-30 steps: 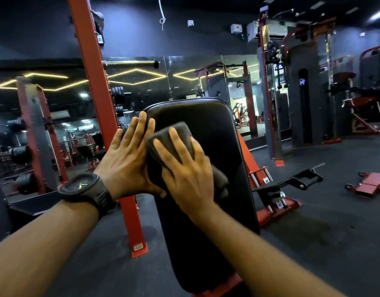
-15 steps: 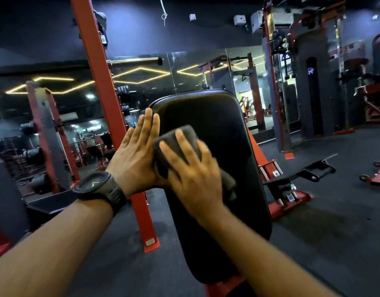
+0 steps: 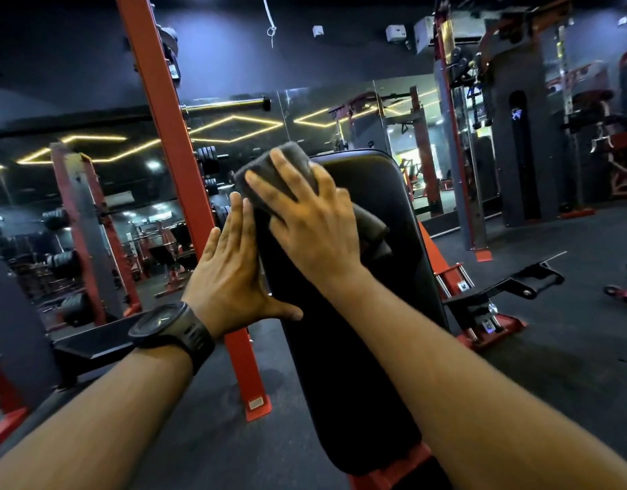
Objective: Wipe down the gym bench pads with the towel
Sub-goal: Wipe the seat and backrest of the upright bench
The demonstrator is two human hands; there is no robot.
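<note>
Pressed under the flat right hand [image 3: 305,224], the towel [image 3: 266,166] now reaches the top-left corner of the bench pad [image 3: 358,313]; the flat left hand [image 3: 230,277] braces its edge; lower pad likely remains

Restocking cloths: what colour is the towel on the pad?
Plain dark grey towel, seen best in the head view.

The right hand [image 3: 306,221] lies flat, fingers spread, pressing a dark grey towel [image 3: 269,171] against the upper left corner of the black back pad [image 3: 372,313], which stands tilted on a red frame. The left hand [image 3: 230,277], fingers straight, rests along the pad's left edge; a black watch [image 3: 170,328] sits on that wrist. A red rack post [image 3: 177,171] stands just behind.
</note>
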